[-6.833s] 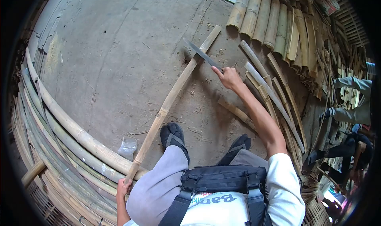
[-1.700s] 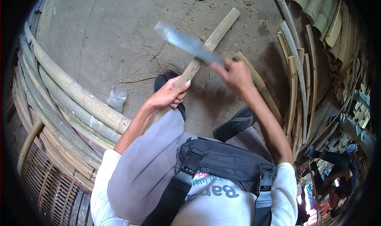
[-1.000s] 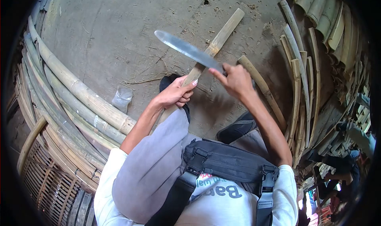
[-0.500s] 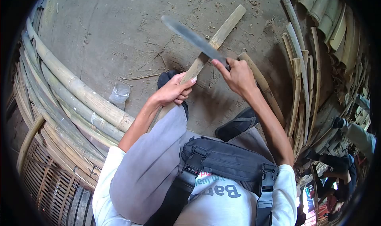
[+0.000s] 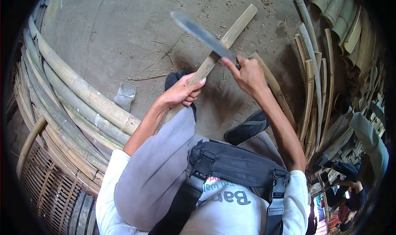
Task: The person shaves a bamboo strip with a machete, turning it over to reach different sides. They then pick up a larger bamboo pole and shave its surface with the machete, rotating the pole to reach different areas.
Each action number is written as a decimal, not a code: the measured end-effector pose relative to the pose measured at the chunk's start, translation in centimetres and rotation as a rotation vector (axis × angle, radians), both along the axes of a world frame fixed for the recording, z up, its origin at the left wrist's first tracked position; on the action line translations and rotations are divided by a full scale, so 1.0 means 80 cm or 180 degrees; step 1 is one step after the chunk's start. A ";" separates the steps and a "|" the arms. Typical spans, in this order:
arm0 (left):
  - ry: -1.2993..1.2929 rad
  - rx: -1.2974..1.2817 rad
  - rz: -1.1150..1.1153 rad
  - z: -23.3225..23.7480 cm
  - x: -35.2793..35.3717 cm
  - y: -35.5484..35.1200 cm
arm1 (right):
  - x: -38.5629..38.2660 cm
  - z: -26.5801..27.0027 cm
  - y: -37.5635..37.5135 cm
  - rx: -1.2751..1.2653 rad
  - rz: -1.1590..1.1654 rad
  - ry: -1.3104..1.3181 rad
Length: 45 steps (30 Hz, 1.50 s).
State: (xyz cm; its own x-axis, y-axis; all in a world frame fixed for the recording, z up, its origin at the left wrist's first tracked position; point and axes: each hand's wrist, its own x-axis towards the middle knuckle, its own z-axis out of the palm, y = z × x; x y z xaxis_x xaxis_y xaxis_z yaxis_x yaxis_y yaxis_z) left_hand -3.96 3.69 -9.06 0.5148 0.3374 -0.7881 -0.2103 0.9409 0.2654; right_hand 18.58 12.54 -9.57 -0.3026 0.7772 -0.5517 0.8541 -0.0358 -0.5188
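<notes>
1. Gray floor (image 5: pixel 123 33), flecked with shavings, spreads before a person working amid bamboo poles (image 5: pixel 84 86) at left and split bamboo lengths (image 5: pixel 309 92) at right.
2. Blurred along its blade, the knife (image 5: pixel 200 35) appears caught in motion as it crosses the bamboo strip (image 5: pixel 210 63) at a slant. Beyond the blade the strip is pale; just nearer the body, it is darker. With the edge apparently moving, the grip below it seems to matter for steadiness and safety.
3. Closed on the strip, the left hand (image 5: pixel 181 93) sets its thumb on top and curls its fingers around the side, just short of the blade. The strip slants from beside the left knee toward the upper right.
4. Firmly shut on the knife's handle, the right hand (image 5: pixel 251 76) points its thumb toward the blade.
</notes>
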 end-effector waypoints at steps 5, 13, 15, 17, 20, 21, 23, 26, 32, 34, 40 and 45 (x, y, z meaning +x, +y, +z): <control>-0.0067 0.0016 -0.0012 -0.007 -0.002 -0.007 | 0.006 -0.005 0.015 -0.0205 0.0044 0.0061; -0.0249 0.0015 0.0089 -0.009 -0.003 -0.008 | 0.017 -0.012 0.030 0.0041 -0.0480 -0.0024; -0.0274 0.0063 0.0149 -0.012 -0.006 -0.008 | 0.021 -0.013 0.011 0.0016 -0.0067 -0.0011; -0.0262 -0.0020 0.0105 -0.017 -0.005 -0.011 | 0.013 0.010 -0.013 0.0153 0.0683 -0.0135; -0.0123 0.0085 0.0115 -0.009 0.002 0.000 | 0.020 -0.004 0.003 0.0043 0.0326 -0.0032; -0.0259 0.0167 0.0130 -0.013 0.002 0.003 | 0.016 -0.004 0.001 -0.0095 0.0116 0.0077; -0.0212 0.0172 0.0117 -0.011 0.002 0.000 | 0.011 0.004 -0.009 -0.0040 0.0135 -0.0002; -0.0143 0.0139 0.0049 -0.013 0.001 -0.005 | 0.012 0.016 -0.013 0.0078 0.0308 -0.0205; -0.0158 0.0187 0.0040 -0.020 0.000 -0.007 | 0.033 0.004 0.022 -0.0038 0.0125 -0.0386; -0.0213 0.0162 0.0070 -0.021 -0.001 -0.008 | 0.029 -0.005 -0.005 0.0263 0.0499 -0.0147; -0.0228 0.0138 0.0101 -0.020 -0.001 -0.008 | 0.037 -0.009 0.028 -0.0253 -0.0624 -0.0081; -0.0242 0.0081 0.0098 -0.023 0.002 -0.002 | 0.028 0.003 0.011 0.0092 0.0532 -0.0238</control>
State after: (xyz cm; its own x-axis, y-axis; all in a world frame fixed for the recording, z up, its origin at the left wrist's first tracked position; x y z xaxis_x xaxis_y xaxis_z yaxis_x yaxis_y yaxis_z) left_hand -3.81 3.55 -10.91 0.5620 0.3733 -0.7381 -0.2594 0.9269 0.2712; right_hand 20.82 13.41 -9.34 -0.3878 0.7354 -0.5556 0.8831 0.1239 -0.4524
